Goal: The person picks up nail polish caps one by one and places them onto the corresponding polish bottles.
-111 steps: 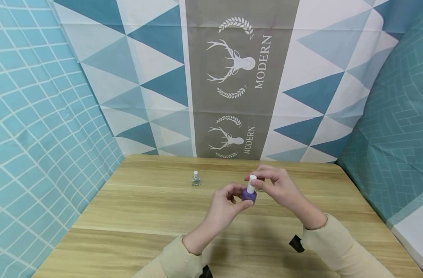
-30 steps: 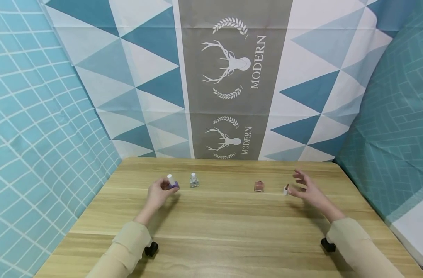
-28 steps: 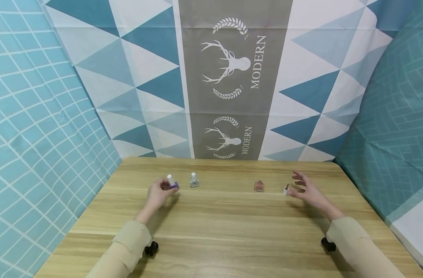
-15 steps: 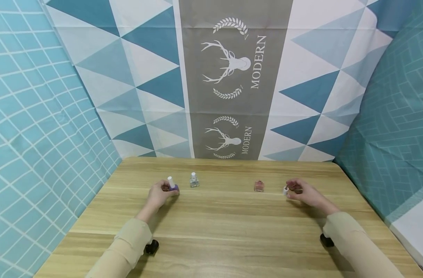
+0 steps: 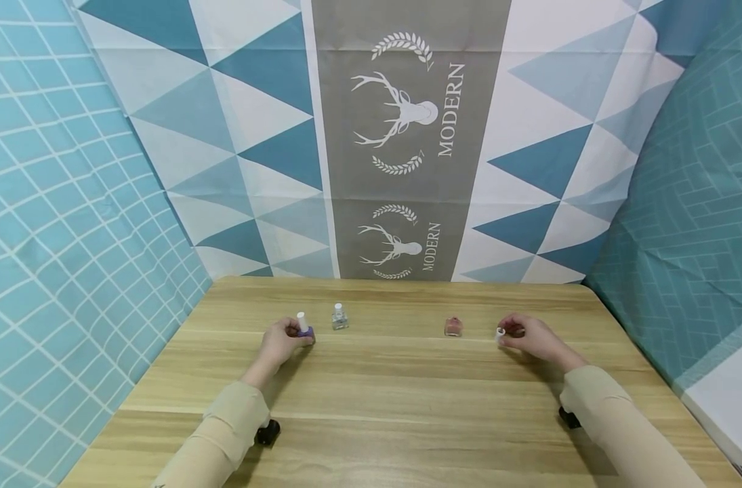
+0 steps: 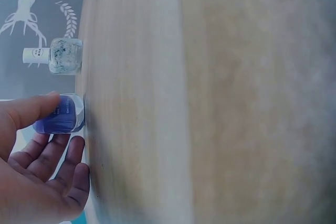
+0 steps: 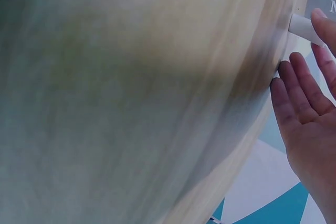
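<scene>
Sleeves, two: your left sleeve [image 5: 230, 417] lower left of the head view, your right sleeve [image 5: 608, 417] lower right.

Left hand [image 5: 278, 344], centre left: thumb and fingers clamped on the purple bottle [image 5: 307, 334]. The bottle is near upright, seemingly on the table [image 5: 371, 407], white top on; you hold it low, probably to steady it while leaving that top free.

Right hand [image 5: 535, 337], right of centre: thumb and fingertips pinched on the loose cap [image 5: 499, 337]. Its hollow end faces up, presumably to keep the brush off the wood; the brush itself cannot be made out.

Pink bottle [image 5: 452, 327], just right of centre: uncapped, left of your cap, well apart from it.

Clear bottle [image 5: 339, 318], farther up: capped, upright, near the purple one.

Backdrop [image 5: 407, 169]: upper frame, behind all.

Changes: a second ago your right fingers were spread beside the cap; they have since closed on it. Your purple bottle has shifted slightly right and down the frame. Pink and clear bottles stay put.
</scene>
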Demonstrator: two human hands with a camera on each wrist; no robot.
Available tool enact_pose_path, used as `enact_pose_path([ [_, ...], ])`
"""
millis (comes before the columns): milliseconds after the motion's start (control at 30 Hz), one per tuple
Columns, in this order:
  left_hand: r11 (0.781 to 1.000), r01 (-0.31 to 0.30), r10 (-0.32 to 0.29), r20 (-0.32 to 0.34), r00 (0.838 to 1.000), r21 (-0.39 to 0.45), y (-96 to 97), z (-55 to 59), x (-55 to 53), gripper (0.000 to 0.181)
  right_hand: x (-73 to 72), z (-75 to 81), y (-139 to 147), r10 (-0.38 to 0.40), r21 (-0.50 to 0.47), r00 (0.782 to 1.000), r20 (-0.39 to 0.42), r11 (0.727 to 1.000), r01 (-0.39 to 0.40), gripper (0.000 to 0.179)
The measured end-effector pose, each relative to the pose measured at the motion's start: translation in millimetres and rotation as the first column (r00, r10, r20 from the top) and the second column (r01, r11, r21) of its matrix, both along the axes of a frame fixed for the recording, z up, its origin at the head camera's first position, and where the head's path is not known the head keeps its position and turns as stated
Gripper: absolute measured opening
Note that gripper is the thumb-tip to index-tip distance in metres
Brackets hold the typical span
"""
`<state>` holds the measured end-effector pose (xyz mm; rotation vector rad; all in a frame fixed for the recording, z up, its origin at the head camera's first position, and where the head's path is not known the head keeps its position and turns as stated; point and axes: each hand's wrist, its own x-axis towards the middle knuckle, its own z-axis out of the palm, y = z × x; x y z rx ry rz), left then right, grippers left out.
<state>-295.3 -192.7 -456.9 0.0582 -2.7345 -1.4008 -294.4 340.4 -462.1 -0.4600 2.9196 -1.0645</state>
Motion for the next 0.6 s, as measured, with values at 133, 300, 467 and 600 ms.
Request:
enact_pose_path([
  [133,1.000,0.004,-0.005,-0.014,1.000,-0.027,0.9,0.1,0.2,0.033,-0.3,-0.2,-3,-0.022,0.018,1.000,-0.013,1.000,0.022,0.028],
  [300,0.998,0.022,-0.024,-0.026,0.999,-0.053,3.0,3.9,4.1,0.035,-0.1,-0.4,-6,-0.039,0.052,0.998,-0.045,0.998,0.041,0.022],
  [467,0.997,0.031,-0.033,-0.030,0.999,-0.073,5.9,14.3,17.5,0.042,-0.3,-1.1,-7,-0.054,0.068,0.997,-0.053,0.996,0.058,0.018],
  [600,0.993,0.016,-0.021,-0.041,0.999,-0.120,8.5,24.7,31.8,0.039,-1.0,-2.6,-5,-0.069,0.073,0.997,-0.047,0.995,0.072,0.017],
])
